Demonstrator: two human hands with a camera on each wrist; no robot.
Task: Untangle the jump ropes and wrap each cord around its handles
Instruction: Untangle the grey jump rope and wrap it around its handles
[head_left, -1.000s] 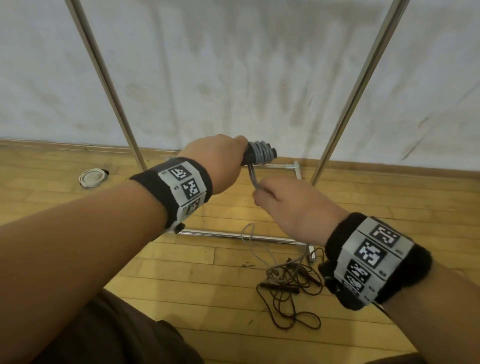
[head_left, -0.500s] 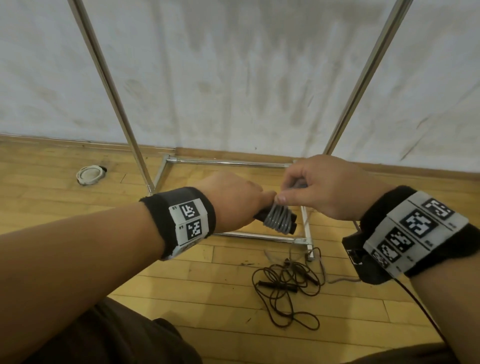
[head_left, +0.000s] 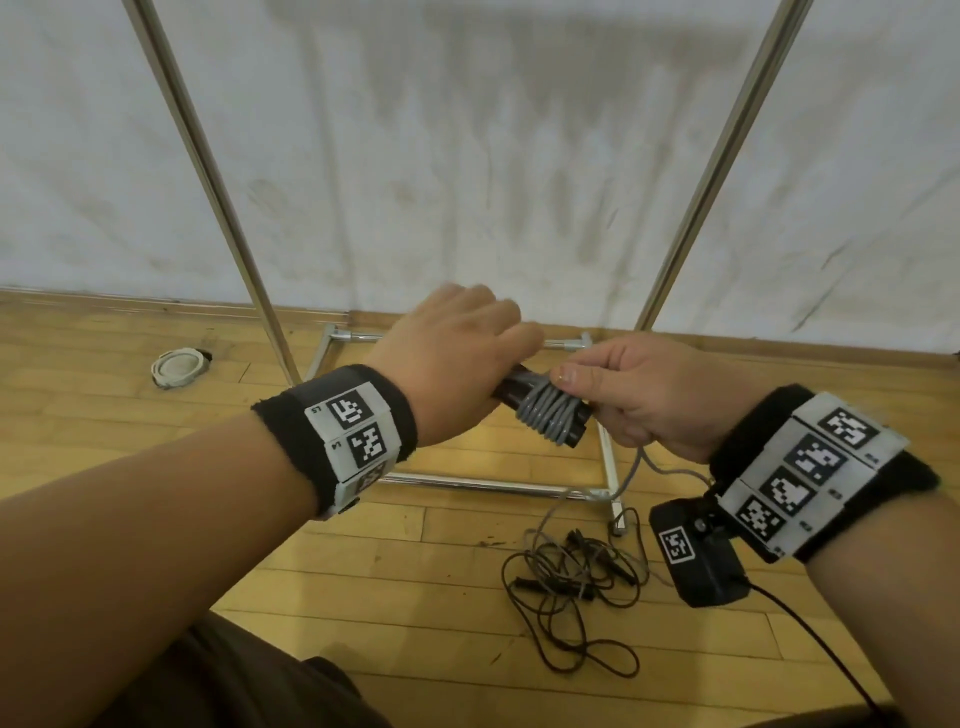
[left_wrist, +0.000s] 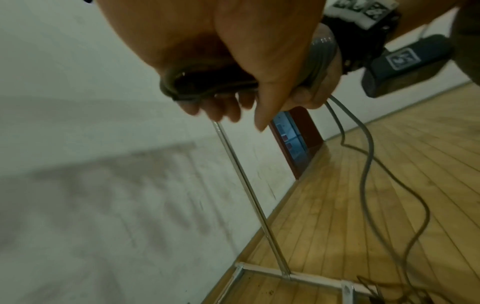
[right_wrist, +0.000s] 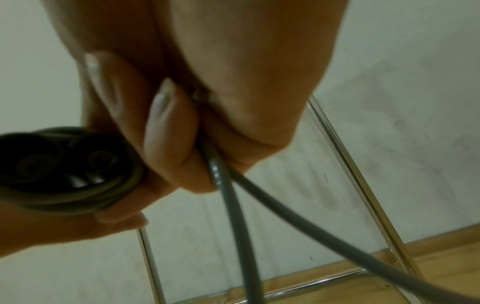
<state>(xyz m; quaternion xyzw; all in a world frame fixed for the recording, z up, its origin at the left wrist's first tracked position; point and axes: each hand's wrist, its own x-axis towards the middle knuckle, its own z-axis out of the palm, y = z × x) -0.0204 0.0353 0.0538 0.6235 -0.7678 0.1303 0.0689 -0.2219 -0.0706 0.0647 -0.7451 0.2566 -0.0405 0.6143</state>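
grey cord (head_left: 550, 419) | black handles (head_left: 511, 388) | black rope (head_left: 566, 592)

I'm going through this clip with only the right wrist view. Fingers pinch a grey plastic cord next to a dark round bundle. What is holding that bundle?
Observer: In the head view, the left hand grips the paired black handles, and the grey cord is coiled around their free end.
Operator: Is the wrapping finished?
Observer: No. Below the right hand, loose grey cord hangs down to the wooden floor.
Operator: Is there a second rope anywhere?
Observer: Yes. A thin dark rope lies tangled on the floor near the metal rack base, and the grey slack runs into that tangle.
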